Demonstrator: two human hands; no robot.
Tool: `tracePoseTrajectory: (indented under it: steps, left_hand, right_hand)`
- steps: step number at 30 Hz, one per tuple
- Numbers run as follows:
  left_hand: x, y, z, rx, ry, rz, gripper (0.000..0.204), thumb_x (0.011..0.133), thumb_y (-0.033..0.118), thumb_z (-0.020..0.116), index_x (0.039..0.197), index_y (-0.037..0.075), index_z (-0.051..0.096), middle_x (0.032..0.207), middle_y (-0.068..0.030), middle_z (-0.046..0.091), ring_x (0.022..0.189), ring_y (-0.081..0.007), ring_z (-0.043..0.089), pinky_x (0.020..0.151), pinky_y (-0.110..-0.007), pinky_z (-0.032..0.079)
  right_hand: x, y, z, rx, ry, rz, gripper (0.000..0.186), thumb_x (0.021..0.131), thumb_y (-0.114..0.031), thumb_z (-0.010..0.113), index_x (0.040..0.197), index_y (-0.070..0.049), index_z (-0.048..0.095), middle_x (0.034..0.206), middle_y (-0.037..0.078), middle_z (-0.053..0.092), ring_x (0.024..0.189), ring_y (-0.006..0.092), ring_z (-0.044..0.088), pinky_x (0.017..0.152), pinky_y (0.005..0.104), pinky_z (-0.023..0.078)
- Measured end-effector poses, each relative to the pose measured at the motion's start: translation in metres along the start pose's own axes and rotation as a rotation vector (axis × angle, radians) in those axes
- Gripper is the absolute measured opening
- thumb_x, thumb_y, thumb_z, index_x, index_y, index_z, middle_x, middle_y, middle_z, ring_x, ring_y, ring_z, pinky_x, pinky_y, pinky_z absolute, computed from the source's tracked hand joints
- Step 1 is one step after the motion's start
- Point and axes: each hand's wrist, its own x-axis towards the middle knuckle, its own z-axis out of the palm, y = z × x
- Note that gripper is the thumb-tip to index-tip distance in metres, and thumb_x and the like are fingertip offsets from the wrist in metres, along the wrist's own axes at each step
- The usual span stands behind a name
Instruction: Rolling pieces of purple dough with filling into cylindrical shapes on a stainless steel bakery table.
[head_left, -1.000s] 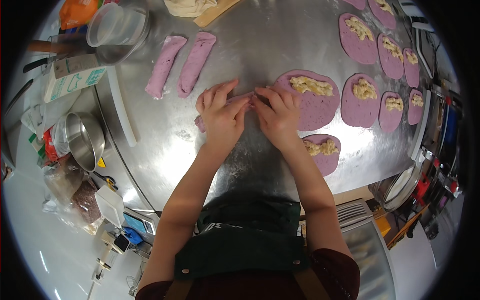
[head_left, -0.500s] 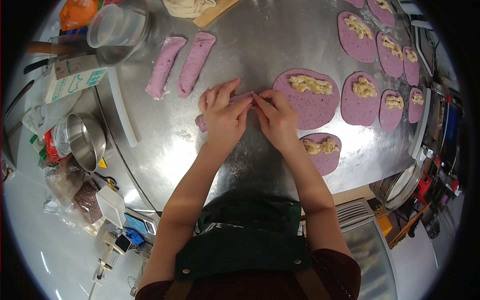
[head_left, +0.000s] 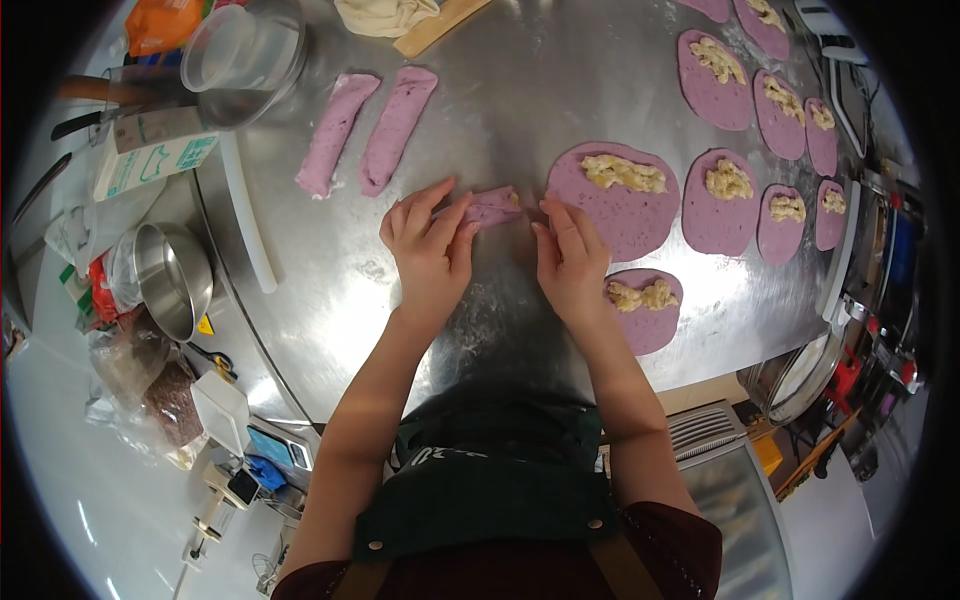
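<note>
The rolled purple dough log (head_left: pixel 492 206) lies crosswise on the steel table (head_left: pixel 480 90); left hand (head_left: pixel 428 245) fingers pinch its near end, right hand (head_left: pixel 570 260) fingertips rest open just beside it

Dark green apron (head_left: pixel 480 490) – brown straps, metal rivets – over maroon short-sleeved shirt (head_left: pixel 670 550); bare forearms.

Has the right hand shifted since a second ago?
Yes. The right hand has slid back toward the person, away from the big filled purple dough oval, which stayed put.
</note>
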Motion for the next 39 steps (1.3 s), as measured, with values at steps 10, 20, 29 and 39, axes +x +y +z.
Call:
tracePoseTrajectory:
  steps: [10,20,29,39]
  left_hand:
    - [0.021,0.002,0.007,-0.075,-0.246,0.054,0.04,0.077,0.012,0.068,0.116,0.008,0.06,0.11,-0.0063,0.062,0.104,-0.0262,0.054,0.096,-0.04,0.032]
    - [0.028,0.006,0.005,-0.107,-0.348,0.047,0.042,0.076,0.01,0.068,0.117,0.009,0.06,0.11,-0.006,0.061,0.105,-0.0257,0.054,0.095,-0.04,0.032]
    - [0.035,0.003,0.003,-0.133,-0.379,0.039,0.041,0.077,0.011,0.068,0.117,0.008,0.059,0.11,-0.0075,0.061,0.105,-0.0255,0.053,0.095,-0.039,0.032]
    - [0.048,0.013,0.007,0.152,-0.543,0.066,0.041,0.067,0.014,0.074,0.103,0.006,0.056,0.099,-0.0098,0.056,0.099,-0.0302,0.053,0.083,-0.041,0.04]
  right_hand:
    - [-0.009,-0.011,0.014,0.39,-0.047,0.453,0.047,0.075,0.008,0.06,0.119,-0.002,0.047,0.102,0.009,0.065,0.057,0.0174,0.057,0.055,0.0287,0.049]
    - [-0.012,-0.017,0.014,0.435,-0.002,0.508,0.044,0.075,0.007,0.058,0.116,-0.005,0.049,0.098,0.009,0.064,0.054,0.0175,0.055,0.053,0.0321,0.047]
    - [-0.013,-0.02,0.02,0.355,0.015,0.591,0.038,0.077,0.004,0.061,0.113,-0.004,0.053,0.094,0.012,0.064,0.064,0.0237,0.063,0.057,0.0329,0.05]
    - [-0.027,-0.041,0.023,0.668,0.073,0.824,0.04,0.08,0.004,0.062,0.119,0.003,0.05,0.106,0.015,0.061,0.089,0.0206,0.065,0.073,0.03,0.054]
